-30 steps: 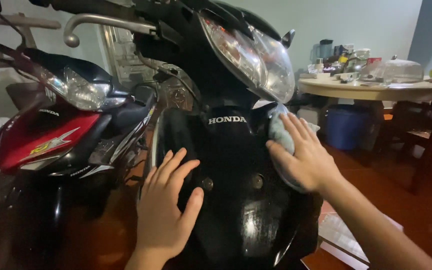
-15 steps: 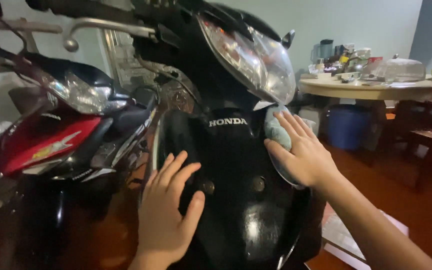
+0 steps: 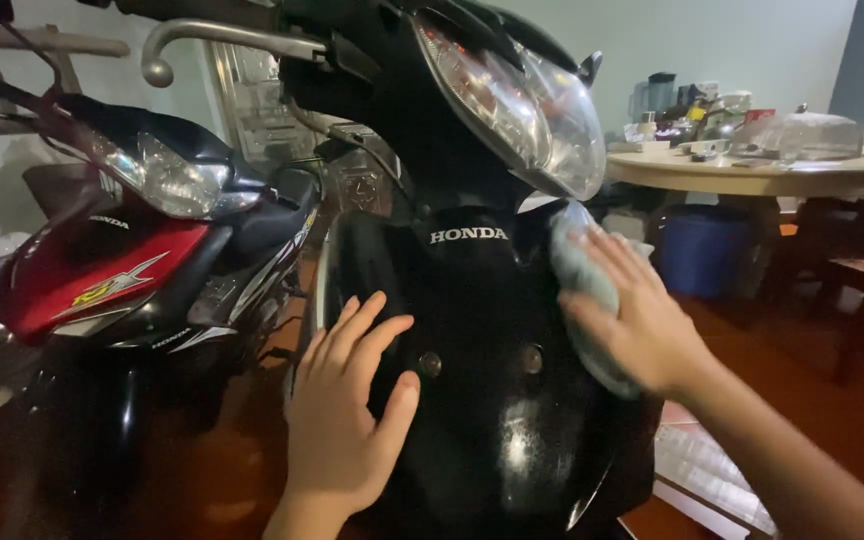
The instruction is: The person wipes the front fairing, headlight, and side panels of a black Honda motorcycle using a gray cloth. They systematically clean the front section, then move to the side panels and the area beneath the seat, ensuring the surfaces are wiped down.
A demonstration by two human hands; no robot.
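A black motorbike (image 3: 472,330) stands right in front of me, its glossy front cover facing the camera below a large clear headlight (image 3: 522,110). My left hand (image 3: 347,410) lies flat and spread on the left side of that cover. My right hand (image 3: 642,320) presses a pale blue-grey cloth (image 3: 582,290) against the cover's upper right edge, just below the headlight. Most of the cloth is hidden under the palm and fingers.
A red and black motorbike (image 3: 122,260) is parked close on the left. At the back right a round table (image 3: 752,175) carries containers and dishes, with a blue bin (image 3: 702,245) and dark chairs (image 3: 862,270) under and beside it. The floor is reddish tile.
My right hand and the cloth have slid slightly up and left along the cover's right edge. My left hand stays flat in much the same place.
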